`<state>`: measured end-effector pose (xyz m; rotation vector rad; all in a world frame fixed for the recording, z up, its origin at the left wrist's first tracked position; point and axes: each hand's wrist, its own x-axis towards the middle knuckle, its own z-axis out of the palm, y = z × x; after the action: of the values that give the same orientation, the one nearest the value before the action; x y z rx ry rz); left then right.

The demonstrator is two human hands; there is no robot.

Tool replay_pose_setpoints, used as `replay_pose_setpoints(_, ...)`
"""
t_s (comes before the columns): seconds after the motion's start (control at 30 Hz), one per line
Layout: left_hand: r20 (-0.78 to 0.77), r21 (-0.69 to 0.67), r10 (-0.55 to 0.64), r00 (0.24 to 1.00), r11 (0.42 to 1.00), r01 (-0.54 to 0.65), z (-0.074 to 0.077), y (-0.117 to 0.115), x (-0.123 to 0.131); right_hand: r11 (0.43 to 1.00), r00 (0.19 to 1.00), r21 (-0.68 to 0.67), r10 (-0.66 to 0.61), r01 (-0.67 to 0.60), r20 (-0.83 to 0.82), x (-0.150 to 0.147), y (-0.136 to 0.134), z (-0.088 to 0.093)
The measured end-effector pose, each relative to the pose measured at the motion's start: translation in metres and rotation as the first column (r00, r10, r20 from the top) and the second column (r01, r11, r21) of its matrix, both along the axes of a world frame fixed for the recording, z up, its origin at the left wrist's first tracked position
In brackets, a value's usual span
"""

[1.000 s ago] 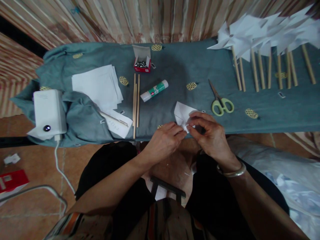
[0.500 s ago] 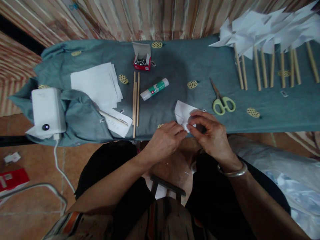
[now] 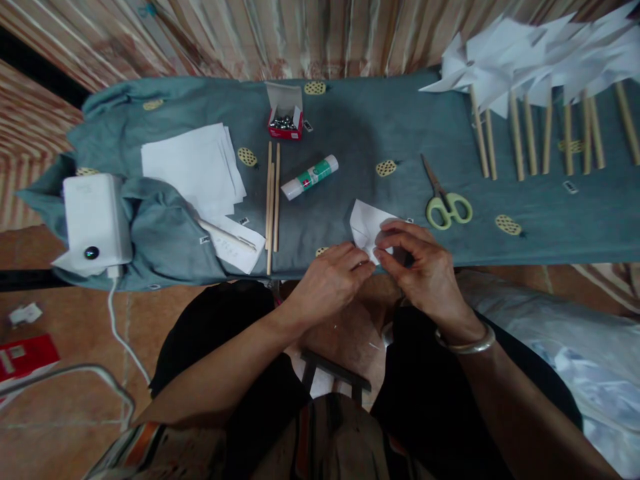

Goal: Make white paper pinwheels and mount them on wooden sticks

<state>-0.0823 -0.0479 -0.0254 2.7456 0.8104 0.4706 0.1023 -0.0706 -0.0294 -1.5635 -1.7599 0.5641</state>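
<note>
A small white sheet of paper [image 3: 367, 220], creased and partly folded, is at the near edge of the cloth-covered table. My left hand [image 3: 333, 277] grips its lower left edge with fingers closed. Thumb and fingertips of my right hand [image 3: 420, 267] pinch the paper's lower right side, covering part of it. Right of the hands lie scissors [image 3: 447, 208] with green handles. A glue stick [image 3: 310, 177] rests beyond them to the left, beside several thin wooden sticks [image 3: 270, 200].
White paper pinwheels [image 3: 530, 63] on wooden sticks lie at the far right. At the back stands an open red box [image 3: 285, 125] of small metal pieces. A stack of white paper [image 3: 187, 167], a pen [image 3: 227, 235] and a white cabled device [image 3: 97, 217] are on the left.
Both hands keep nearly the same hold on the paper. The whole view has shifted very slightly; nothing on the table has visibly moved.
</note>
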Motion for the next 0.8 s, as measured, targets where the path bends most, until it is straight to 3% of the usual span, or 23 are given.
replay_pose_setpoints(0.2,0.002,0.001,-0.004,1.000,1.000,0.004,0.000,0.001,0.000,0.998,0.996,0.052,0.022,-0.027,0.084,-0.001,-0.002,0.001)
replay_pose_setpoints(0.5,-0.015,-0.044,-0.002,1.000,0.999,0.001,0.001,0.000,0.001,0.989,0.933,0.104,0.061,-0.105,0.354,-0.008,-0.014,-0.003)
replay_pose_setpoints(0.8,-0.017,0.016,0.023,1.000,1.000,-0.023,0.002,0.003,0.006,0.983,0.926,0.145,0.049,-0.111,0.375,-0.015,-0.017,-0.006)
